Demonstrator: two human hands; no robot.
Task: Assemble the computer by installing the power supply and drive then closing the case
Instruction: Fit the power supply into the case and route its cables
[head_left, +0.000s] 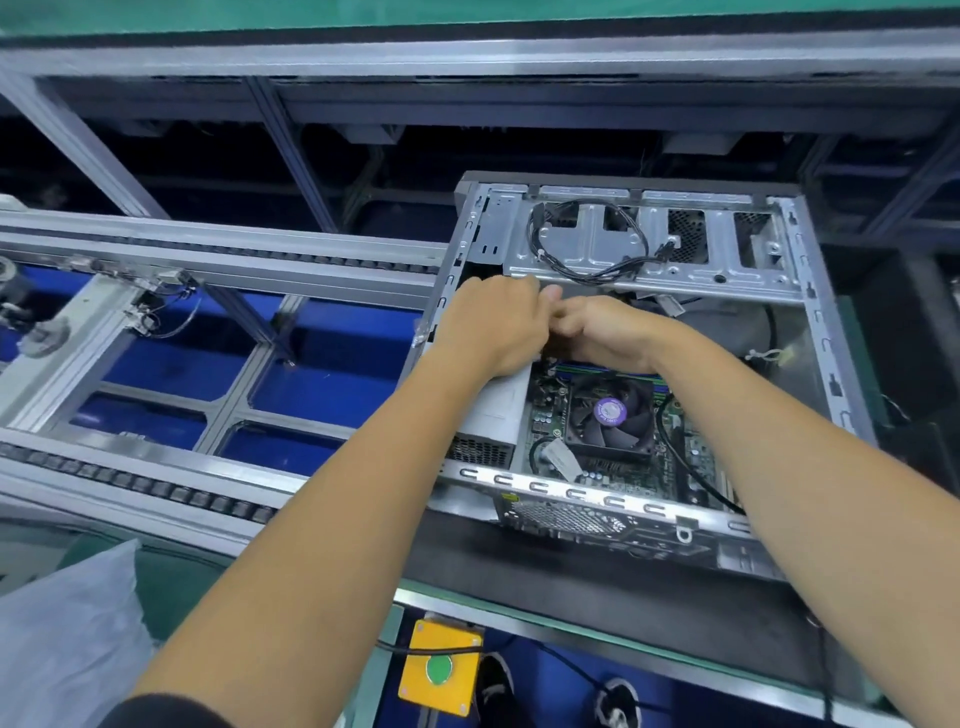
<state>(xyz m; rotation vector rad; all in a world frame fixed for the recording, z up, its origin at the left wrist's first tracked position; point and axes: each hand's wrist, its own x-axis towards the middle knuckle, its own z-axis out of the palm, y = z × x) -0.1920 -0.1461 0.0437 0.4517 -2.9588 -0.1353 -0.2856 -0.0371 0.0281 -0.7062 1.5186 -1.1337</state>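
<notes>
Both hands are reaching into the open computer case (810, 332). The left hand (493, 325) is resting on the power supply (493, 410), fingers curled; the right hand (602, 332) is meeting it, its grip hidden.

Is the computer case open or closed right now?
Open: the case has no side panel, so the CPU fan and motherboard show.
</notes>
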